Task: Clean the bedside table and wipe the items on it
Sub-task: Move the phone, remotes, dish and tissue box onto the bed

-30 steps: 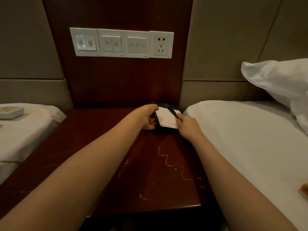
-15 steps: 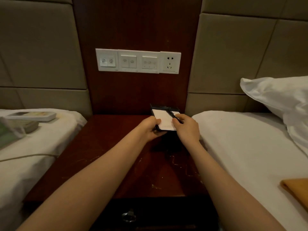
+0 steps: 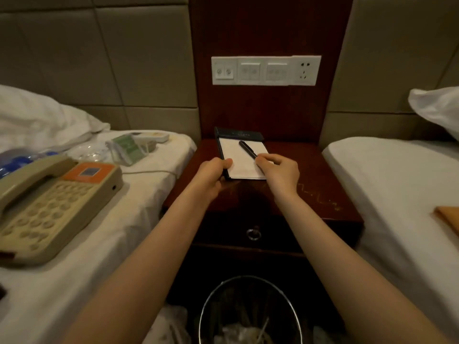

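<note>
on bedside table (image 3: 313, 167), hands (image 3: 211, 176) (image 3: 282, 171) hold notepad (image 3: 234, 153), pen (image 3: 247, 148)

Pale squiggly marks (image 3: 319, 196) streak the bedside table (image 3: 310, 170); a beige telephone (image 3: 49, 202) lies on the left bed (image 3: 99, 244).

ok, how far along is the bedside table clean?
Done: phone sits off the table, on the left bed. In hand: left hand grips the notepad, right hand pinches the pen. Left: streaks show on the table; cloth lies on the right bed.
</note>
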`<state>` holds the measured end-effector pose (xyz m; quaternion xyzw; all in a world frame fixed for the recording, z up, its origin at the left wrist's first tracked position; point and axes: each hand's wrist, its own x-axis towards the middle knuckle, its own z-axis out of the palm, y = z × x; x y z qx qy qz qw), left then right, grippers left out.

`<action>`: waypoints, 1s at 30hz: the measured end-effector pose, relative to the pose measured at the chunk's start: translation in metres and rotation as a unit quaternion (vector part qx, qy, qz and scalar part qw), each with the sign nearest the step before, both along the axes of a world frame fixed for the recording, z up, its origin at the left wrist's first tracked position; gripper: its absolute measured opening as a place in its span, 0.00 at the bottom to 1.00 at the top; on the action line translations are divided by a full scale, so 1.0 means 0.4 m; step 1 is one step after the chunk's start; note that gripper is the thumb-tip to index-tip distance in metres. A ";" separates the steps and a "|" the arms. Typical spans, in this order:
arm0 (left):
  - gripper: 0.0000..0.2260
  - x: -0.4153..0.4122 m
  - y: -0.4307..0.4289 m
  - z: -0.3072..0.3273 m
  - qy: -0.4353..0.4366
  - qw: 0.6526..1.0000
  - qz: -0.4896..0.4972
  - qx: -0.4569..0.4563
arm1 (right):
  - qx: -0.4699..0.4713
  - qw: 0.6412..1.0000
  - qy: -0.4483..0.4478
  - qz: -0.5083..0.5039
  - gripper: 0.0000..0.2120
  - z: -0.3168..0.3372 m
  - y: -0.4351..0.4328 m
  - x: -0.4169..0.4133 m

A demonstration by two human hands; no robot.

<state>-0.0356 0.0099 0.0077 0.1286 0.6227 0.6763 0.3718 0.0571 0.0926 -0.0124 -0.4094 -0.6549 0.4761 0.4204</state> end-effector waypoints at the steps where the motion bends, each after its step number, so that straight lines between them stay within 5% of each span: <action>1: 0.15 0.002 -0.031 -0.006 0.003 1.000 0.011 -0.001 | -0.023 1.000 0.007 0.020 0.08 -0.002 -0.026 0.004; 11: 0.15 0.051 -0.337 0.003 0.038 0.992 0.123 0.008 | -0.085 0.987 0.005 0.135 0.02 0.012 -0.284 -0.034; 16: 0.11 0.091 -0.503 0.045 0.134 0.977 0.158 -0.053 | -0.076 0.977 0.017 0.198 0.03 0.019 -0.420 -0.071; 23: 0.08 0.129 -0.719 0.115 0.269 0.912 0.223 -0.215 | -0.045 0.951 0.059 0.301 0.05 0.072 -0.617 -0.113; 30: 0.19 0.128 -0.954 0.115 0.279 0.848 0.318 -0.319 | -0.011 0.908 0.043 0.417 0.03 0.109 -0.846 -0.139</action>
